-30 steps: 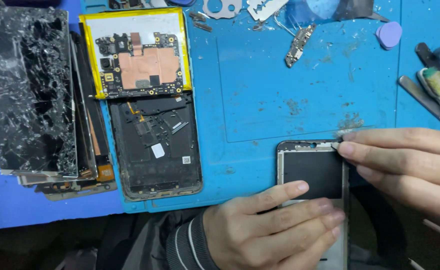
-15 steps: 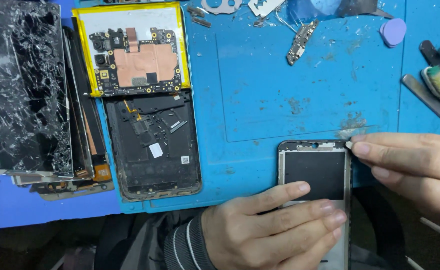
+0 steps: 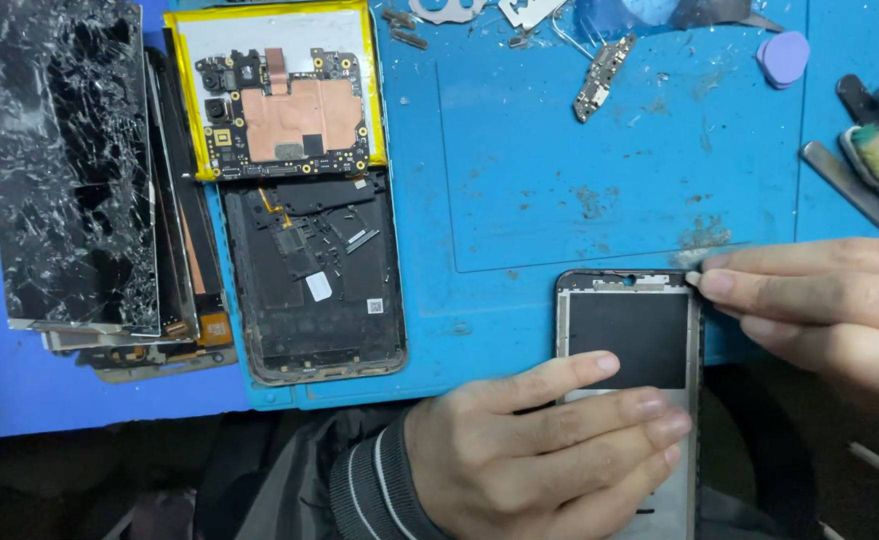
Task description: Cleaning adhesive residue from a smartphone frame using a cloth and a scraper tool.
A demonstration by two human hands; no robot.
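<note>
Phone frame (image 3: 628, 330) at mat's (image 3: 580, 180) near edge, opened phone (image 3: 315, 280) left, cracked screens (image 3: 65, 170) farther left

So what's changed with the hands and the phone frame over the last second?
The right hand drew its fingertips back from the top edge of the phone frame to its top right corner. The left hand kept pressing the frame down; the frame and the parts on the blue mat stayed put.

The lower half of the silver-edged phone frame with a black panel (image 3: 628, 335) lies hidden under the left hand (image 3: 550, 450) and runs off the bottom edge. The right hand (image 3: 820, 300) is cut off at the right edge. What its fingertips (image 3: 705, 283) pinch at the frame's corner is too small to tell.
</note>
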